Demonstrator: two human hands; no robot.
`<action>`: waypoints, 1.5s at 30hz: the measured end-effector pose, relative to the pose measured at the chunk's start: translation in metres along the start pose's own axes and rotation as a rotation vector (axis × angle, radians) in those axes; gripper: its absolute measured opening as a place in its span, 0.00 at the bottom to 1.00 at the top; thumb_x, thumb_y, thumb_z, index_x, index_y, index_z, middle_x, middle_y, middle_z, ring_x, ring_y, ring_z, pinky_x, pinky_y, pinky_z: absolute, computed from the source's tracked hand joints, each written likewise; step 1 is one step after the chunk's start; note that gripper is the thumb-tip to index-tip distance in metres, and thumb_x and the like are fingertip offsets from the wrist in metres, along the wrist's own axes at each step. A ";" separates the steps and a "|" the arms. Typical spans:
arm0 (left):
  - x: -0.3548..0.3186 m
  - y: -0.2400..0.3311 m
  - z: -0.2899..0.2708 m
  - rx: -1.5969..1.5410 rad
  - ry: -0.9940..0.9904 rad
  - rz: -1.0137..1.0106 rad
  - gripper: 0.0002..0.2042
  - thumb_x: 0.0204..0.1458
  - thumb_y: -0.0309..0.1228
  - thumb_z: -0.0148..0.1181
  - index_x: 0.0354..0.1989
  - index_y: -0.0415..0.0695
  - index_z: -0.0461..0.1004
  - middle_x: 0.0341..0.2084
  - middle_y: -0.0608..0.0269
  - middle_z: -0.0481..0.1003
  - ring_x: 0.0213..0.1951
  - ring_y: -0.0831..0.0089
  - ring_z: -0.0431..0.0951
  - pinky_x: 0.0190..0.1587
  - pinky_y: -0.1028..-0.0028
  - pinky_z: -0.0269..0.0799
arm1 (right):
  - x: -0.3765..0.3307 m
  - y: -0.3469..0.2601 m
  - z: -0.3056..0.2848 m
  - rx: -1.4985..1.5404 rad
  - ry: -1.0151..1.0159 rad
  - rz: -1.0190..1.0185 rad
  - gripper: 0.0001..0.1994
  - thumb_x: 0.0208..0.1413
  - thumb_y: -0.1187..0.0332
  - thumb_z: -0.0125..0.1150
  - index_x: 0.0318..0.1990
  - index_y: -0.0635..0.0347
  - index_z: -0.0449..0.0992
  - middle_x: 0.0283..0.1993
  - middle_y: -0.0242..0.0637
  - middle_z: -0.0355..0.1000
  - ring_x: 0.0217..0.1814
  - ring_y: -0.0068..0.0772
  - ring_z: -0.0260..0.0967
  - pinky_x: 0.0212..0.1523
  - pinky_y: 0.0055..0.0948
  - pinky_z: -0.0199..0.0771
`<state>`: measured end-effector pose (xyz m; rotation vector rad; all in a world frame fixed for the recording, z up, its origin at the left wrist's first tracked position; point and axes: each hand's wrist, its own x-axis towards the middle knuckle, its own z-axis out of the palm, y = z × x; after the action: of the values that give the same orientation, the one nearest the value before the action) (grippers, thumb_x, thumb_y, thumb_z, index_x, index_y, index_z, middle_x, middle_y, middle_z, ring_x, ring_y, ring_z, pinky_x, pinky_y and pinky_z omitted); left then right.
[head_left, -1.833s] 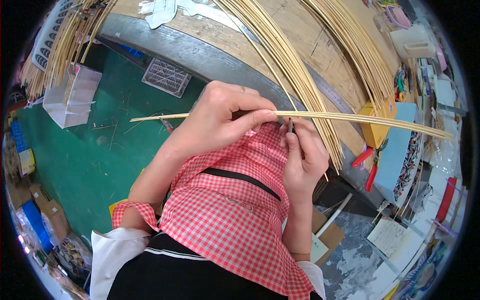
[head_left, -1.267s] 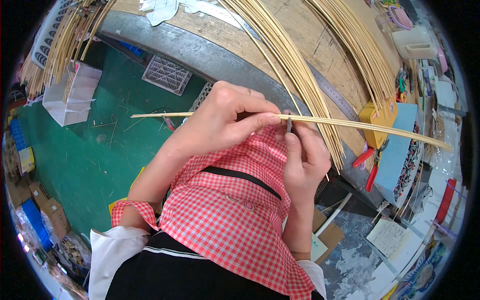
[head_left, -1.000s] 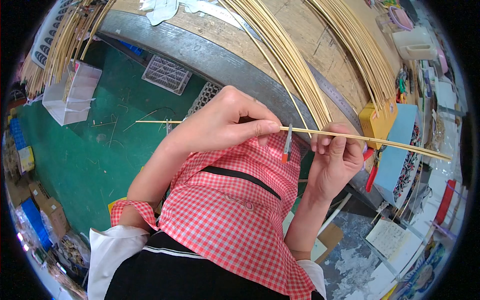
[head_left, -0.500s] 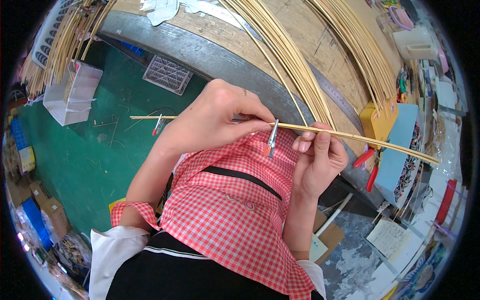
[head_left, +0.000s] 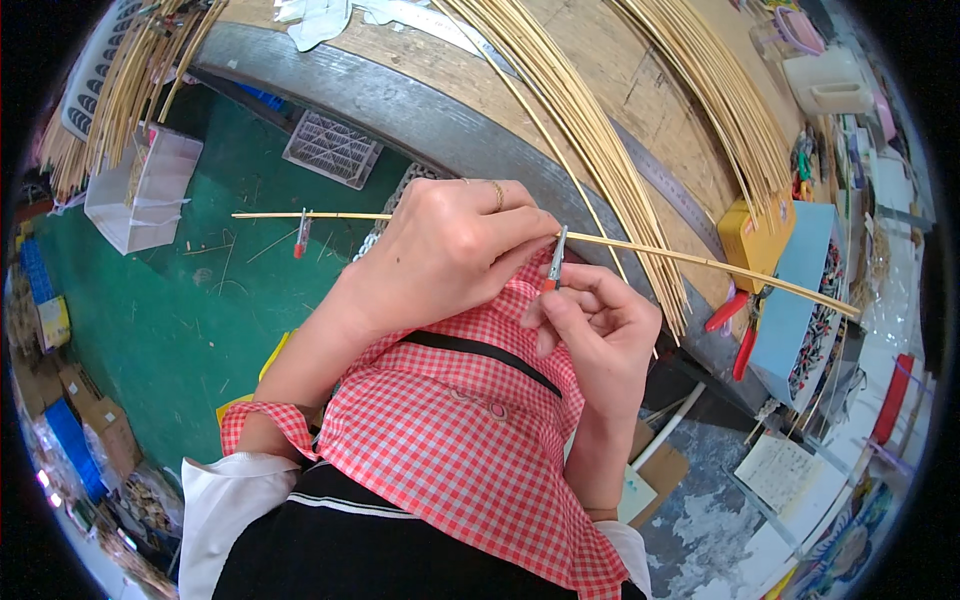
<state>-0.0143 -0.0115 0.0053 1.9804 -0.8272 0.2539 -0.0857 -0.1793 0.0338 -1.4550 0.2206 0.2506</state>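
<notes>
My left hand [head_left: 450, 240] is closed on thin bamboo strips [head_left: 700, 262], which run level across in front of me, above my red checked apron. A small metal alligator clip [head_left: 557, 258] with a red end sits on the strips just right of my left fingertips. My right hand [head_left: 605, 335] is below the strips, thumb and fingers closed around the clip's red end. Toward the strips' left end hangs a second alligator clip [head_left: 302, 235]. My left hand hides the part of the strips that it grips.
On the wooden workbench lie two bundles of bamboo strips, a nearer bundle [head_left: 600, 150] and a farther bundle [head_left: 735, 110], with a steel ruler [head_left: 672, 192]. At right stand a yellow box [head_left: 745, 240], red-handled pliers [head_left: 744, 350] and a light-blue box [head_left: 785, 335]. A crate [head_left: 332, 148] sits on the floor.
My right hand has left the strips and moved left and down to the clip's red end. The strips have shifted slightly left, their left end rising.
</notes>
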 end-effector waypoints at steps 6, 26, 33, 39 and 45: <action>0.000 0.001 0.000 0.060 -0.005 0.017 0.09 0.38 0.20 0.64 0.31 0.39 0.78 0.27 0.57 0.77 0.27 0.63 0.79 0.27 0.72 0.75 | 0.006 0.006 0.003 0.112 0.011 0.055 0.08 0.56 0.79 0.55 0.41 0.76 0.72 0.26 0.45 0.74 0.18 0.22 0.68 0.19 0.17 0.66; 0.000 -0.014 -0.013 -0.071 -0.128 -0.066 0.09 0.41 0.21 0.64 0.33 0.39 0.78 0.27 0.57 0.78 0.29 0.63 0.79 0.30 0.72 0.74 | 0.018 0.006 -0.026 0.129 0.321 -0.377 0.11 0.57 0.78 0.55 0.46 0.74 0.72 0.33 0.46 0.74 0.27 0.23 0.68 0.26 0.21 0.71; 0.004 -0.016 -0.023 -0.068 -0.075 -0.080 0.14 0.42 0.23 0.65 0.40 0.40 0.79 0.30 0.56 0.78 0.33 0.63 0.80 0.34 0.72 0.74 | 0.018 0.018 -0.014 0.154 0.285 -0.440 0.07 0.56 0.79 0.56 0.40 0.75 0.75 0.26 0.47 0.74 0.21 0.26 0.69 0.24 0.22 0.73; 0.008 0.022 -0.017 -0.188 0.016 0.008 0.13 0.41 0.23 0.65 0.39 0.39 0.79 0.32 0.55 0.79 0.34 0.63 0.80 0.35 0.73 0.75 | 0.014 0.026 0.025 -0.068 0.218 -0.465 0.04 0.54 0.82 0.54 0.35 0.74 0.75 0.27 0.40 0.73 0.27 0.22 0.70 0.29 0.19 0.71; 0.004 0.026 -0.012 -0.156 0.011 0.063 0.09 0.41 0.23 0.65 0.33 0.39 0.79 0.29 0.57 0.79 0.30 0.64 0.80 0.32 0.72 0.77 | 0.016 0.033 0.023 -0.251 0.132 -0.572 0.05 0.48 0.82 0.59 0.34 0.72 0.76 0.29 0.37 0.74 0.30 0.22 0.70 0.32 0.20 0.71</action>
<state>-0.0262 -0.0119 0.0309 1.8082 -0.8763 0.2294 -0.0805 -0.1528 0.0000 -1.7203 -0.1309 -0.2937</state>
